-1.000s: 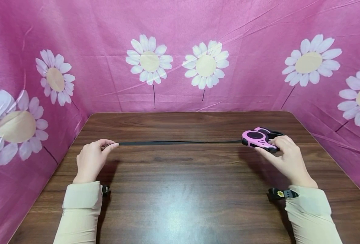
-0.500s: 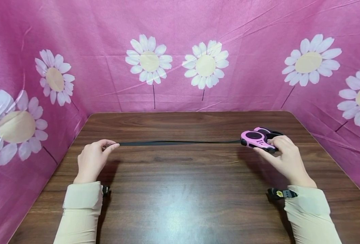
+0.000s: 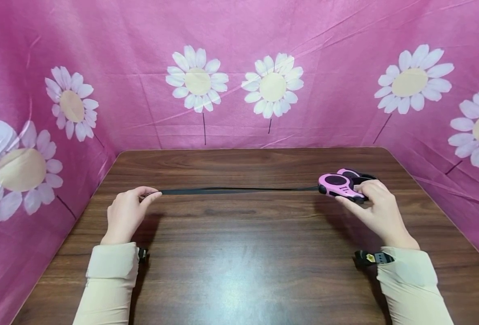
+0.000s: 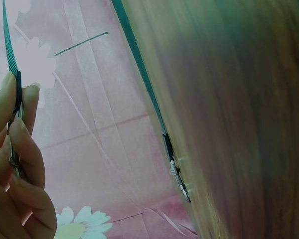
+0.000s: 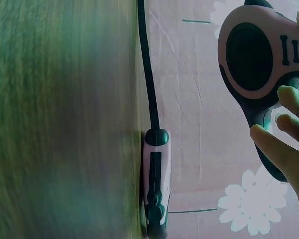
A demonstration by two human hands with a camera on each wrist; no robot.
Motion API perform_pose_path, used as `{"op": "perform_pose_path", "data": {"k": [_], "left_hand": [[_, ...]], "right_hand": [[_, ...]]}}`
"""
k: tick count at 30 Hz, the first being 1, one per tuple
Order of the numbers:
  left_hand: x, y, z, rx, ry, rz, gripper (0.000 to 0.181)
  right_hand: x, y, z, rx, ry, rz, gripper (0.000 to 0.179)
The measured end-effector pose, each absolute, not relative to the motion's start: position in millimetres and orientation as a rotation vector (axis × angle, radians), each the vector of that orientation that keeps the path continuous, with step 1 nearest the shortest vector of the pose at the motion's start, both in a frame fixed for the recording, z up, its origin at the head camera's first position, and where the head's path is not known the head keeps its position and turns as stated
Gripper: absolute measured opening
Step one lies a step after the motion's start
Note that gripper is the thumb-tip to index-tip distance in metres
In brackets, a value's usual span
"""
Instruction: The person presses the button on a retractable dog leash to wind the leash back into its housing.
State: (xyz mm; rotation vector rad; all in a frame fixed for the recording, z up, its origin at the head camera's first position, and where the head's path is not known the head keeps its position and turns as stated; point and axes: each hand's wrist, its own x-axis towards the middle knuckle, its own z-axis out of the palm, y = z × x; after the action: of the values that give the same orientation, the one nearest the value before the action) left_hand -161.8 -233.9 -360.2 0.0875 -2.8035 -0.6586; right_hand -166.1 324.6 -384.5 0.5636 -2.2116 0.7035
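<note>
Presently, left hand (image 3: pixel 126 212): pinches the end of the black strap (image 3: pixel 239 191).
Right hand (image 3: pixel 375 208): grips the pink leash reel (image 3: pixel 338 185).
Strap: stretched above the table (image 3: pixel 239 262).

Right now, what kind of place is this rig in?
Probably a makeshift recording booth at a desk, not a workshop. A dark wooden table is walled on three sides by pink daisy-print cloth. On it, only a pink retractable leash, its black strap stretched between both hands.

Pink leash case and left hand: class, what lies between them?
In the head view, a black strap stretches from the pink leash case to the left hand, above bare table.
</note>
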Motion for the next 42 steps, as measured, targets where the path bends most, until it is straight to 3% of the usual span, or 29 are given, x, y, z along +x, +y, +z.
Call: {"op": "perform_pose_path", "data": {"k": [12, 21, 42], "left_hand": [[-163.0, -229.1, -361.5, 0.049, -2.788, -0.639, 0.032], [-164.8, -226.5, -360.7, 0.028, -2.788, -0.638, 0.034], [-164.2, -217.7, -364.1, -0.023, -2.82, -0.629, 0.033]], "right_hand": [[-169.7, 322.5, -385.4, 0.611, -2.196, 0.696, 0.041], [-174.4, 321.0, -392.1, 0.611, -2.161, 0.707, 0.069], [-172.5, 309.4, -389.5, 0.654, -2.153, 0.68, 0.067]]}}
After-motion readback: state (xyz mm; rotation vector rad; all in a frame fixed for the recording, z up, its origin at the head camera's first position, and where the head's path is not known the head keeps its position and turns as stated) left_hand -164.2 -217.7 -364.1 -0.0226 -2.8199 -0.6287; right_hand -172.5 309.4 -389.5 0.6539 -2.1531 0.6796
